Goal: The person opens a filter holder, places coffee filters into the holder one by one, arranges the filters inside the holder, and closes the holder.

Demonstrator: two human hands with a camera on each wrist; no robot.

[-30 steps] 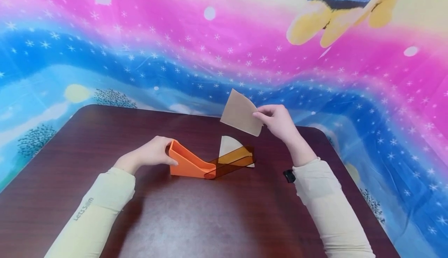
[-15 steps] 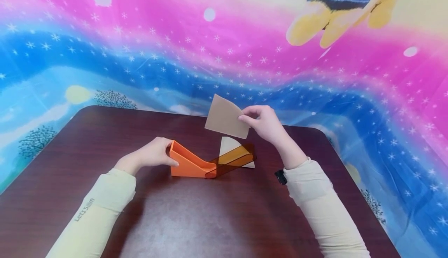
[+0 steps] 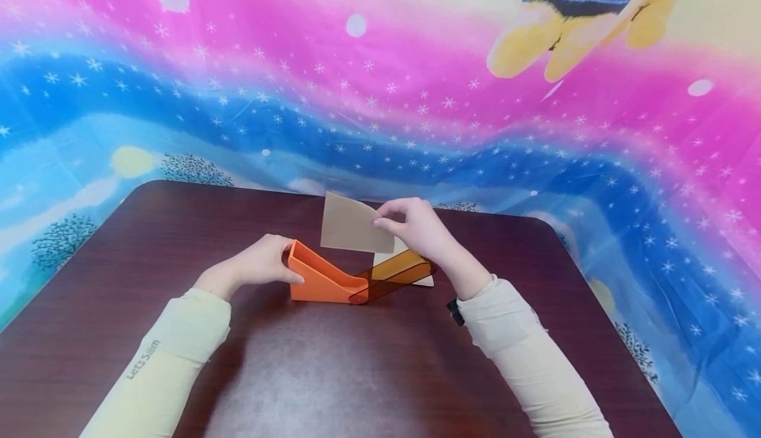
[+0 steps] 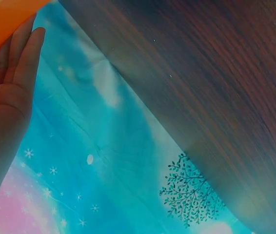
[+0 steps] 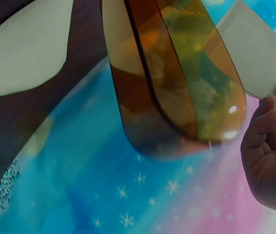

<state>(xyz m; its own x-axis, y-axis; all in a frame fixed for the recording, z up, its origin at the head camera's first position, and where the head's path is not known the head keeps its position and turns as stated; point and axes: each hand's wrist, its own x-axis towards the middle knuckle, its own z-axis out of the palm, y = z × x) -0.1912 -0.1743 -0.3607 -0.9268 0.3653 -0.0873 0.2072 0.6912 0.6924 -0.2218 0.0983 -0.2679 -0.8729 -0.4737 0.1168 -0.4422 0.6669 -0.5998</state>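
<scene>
My left hand (image 3: 261, 258) grips the tall back end of an orange coffee filter holder (image 3: 324, 283) standing on the table. In the left wrist view the fingers (image 4: 25, 58) lie along its orange wall (image 4: 6, 22). The holder's see-through amber lid (image 3: 397, 271) is swung out to the right. Between thumb and fingers, my right hand (image 3: 419, 230) pinches the curved edge of a brown paper coffee filter (image 3: 352, 223), raised behind the holder. A second, paler coffee filter (image 5: 30, 53) lies on the table, partly hidden by the lid and the raised filter in the head view.
The dark wood table (image 3: 333, 372) has rounded far corners. Right behind its far edge hangs a printed cloth backdrop (image 3: 285, 114) in pink and blue. A black band (image 3: 456, 312) shows at the right wrist.
My right hand has moved left and lower with the paper coffee filter, bringing it close to the holder and over part of the second filter. The left hand and holder stay put.
</scene>
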